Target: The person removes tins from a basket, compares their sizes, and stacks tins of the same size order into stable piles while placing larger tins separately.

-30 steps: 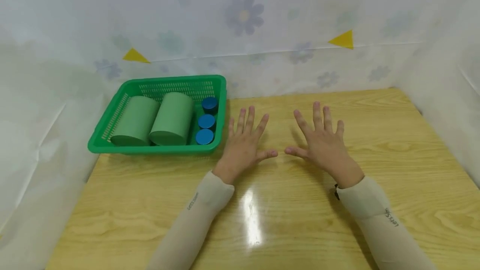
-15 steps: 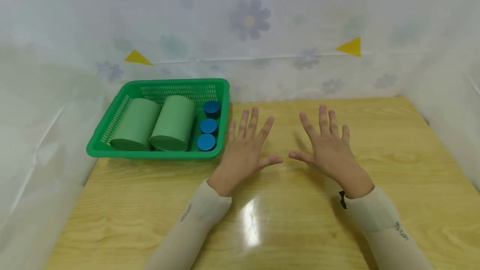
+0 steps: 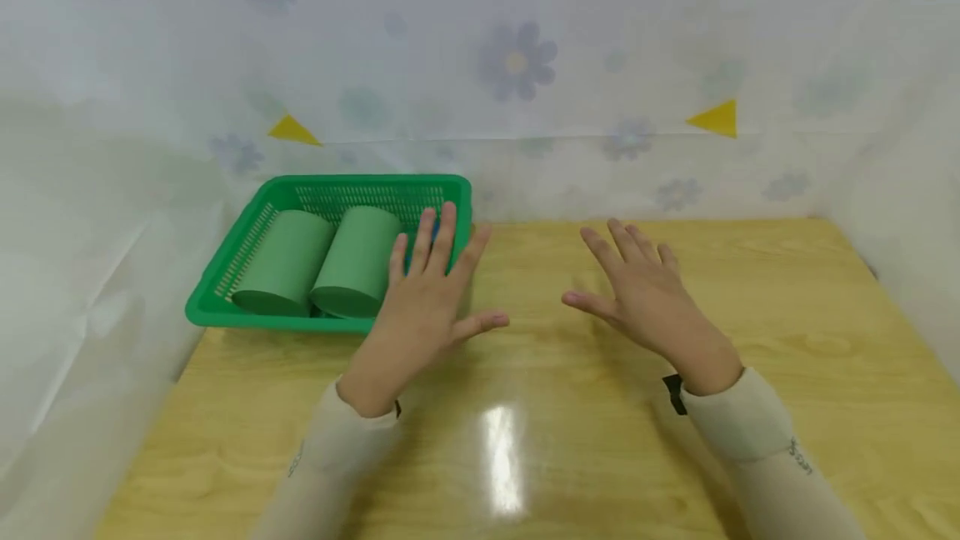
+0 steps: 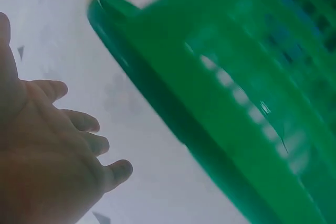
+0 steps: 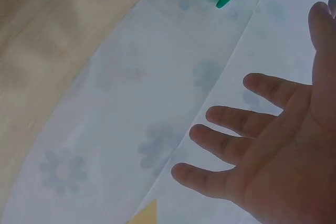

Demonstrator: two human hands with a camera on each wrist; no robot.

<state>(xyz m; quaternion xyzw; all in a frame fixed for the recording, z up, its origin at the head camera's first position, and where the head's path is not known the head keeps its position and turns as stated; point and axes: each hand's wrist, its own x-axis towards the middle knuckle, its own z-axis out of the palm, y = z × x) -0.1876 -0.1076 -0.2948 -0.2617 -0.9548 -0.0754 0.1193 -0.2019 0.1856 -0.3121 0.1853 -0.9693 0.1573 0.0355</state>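
A green plastic basket [image 3: 262,322] stands at the back left of the table. Two light green cylinders [image 3: 285,257] lie on their sides in it. My left hand [image 3: 418,307], fingers spread and holding nothing, overlaps the basket's right end in the head view. Behind its fingers the blue round-topped things [image 3: 437,229] are mostly hidden. The left wrist view puts that palm [image 4: 47,150] beside the basket's wall [image 4: 173,87], apart from the rim. Over the table to the right hovers my right hand [image 3: 648,298], fingers spread, also with nothing in it.
The wooden table [image 3: 585,440] reaches back to a white flower-patterned sheet [image 3: 420,48], which also hangs at both sides. Two yellow triangles [image 3: 714,118] are fixed to the sheet.
My left hand has moved left, from beside the basket to in front of its right end, covering the blue things. The right hand has tilted slightly. The head view has shifted a little upward.
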